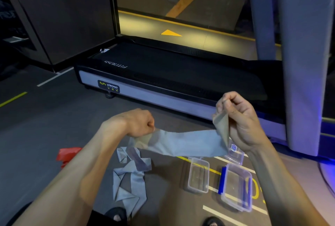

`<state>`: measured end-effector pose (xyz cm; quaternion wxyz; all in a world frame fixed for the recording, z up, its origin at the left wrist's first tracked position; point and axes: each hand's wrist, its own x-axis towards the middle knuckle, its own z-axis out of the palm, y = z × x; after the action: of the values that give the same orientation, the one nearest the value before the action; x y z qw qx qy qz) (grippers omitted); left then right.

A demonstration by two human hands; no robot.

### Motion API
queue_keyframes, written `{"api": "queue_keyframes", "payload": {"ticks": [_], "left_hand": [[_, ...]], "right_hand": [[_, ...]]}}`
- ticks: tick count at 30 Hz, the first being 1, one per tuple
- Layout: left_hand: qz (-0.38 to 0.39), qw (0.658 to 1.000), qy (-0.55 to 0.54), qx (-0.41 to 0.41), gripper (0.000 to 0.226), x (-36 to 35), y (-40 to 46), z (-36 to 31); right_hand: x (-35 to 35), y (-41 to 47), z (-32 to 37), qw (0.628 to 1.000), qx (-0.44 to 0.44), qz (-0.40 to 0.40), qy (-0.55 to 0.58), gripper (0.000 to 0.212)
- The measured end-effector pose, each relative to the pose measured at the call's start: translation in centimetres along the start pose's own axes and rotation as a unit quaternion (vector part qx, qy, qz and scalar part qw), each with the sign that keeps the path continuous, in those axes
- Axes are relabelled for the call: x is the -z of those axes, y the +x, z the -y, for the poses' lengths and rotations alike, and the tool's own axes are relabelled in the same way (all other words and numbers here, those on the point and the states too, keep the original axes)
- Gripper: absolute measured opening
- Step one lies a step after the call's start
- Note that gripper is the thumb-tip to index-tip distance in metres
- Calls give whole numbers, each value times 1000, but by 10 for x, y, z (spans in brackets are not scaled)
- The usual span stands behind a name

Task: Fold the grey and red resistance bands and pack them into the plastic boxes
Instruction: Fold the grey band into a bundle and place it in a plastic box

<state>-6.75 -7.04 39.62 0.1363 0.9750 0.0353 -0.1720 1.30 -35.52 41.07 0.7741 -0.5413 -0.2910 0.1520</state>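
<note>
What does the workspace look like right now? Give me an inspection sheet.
Surface: grey floor with white and yellow lines.
Job's things: grey band stretched between both hands, its tail heaped on the floor; red band on the floor, partly hidden by the left forearm; open small box; open large box with blue clips; clear lid.
Clutter: nothing seen.
Hands: left hand grips the band; right hand pinches its other end.
Cables: dark cable at the right edge.
Surroundings: treadmill, grey pillar.

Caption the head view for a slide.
Both hands stretch a grey resistance band above open clear plastic boxes.
</note>
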Motion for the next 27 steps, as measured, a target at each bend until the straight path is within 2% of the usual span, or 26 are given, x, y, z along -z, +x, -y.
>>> {"api": "queue_keyframes", "payload": {"ticks": [2,5,9,14,17,21,24,27], "left_hand": [[1,1000,1,-11,24,2,-1,-3],[11,998,-27,-64,27,3,-1,-11],[39,988,-87,-123,24,4,-4,-26],[52,973,-139,-179,23,5,-7,-38],[44,970,-158,-180,38,7,-9,-42],[44,951,-227,-205,21,7,-11,-37],[43,936,-279,-209,27,8,-11,-38],[34,937,-271,-216,23,9,-10,-38]], "right_hand": [[0,0,-2,1000,2,-3,-5,10],[-9,-2,-7,1000,-1,21,-23,6],[-27,-4,-20,985,-15,90,-147,3],[-48,-6,-33,960,-18,155,-232,3],[-55,-8,-37,954,2,147,-262,7],[-60,-9,-41,956,42,121,-262,9],[-63,-10,-42,960,34,109,-255,11],[-62,-9,-42,966,19,112,-233,11]]}}
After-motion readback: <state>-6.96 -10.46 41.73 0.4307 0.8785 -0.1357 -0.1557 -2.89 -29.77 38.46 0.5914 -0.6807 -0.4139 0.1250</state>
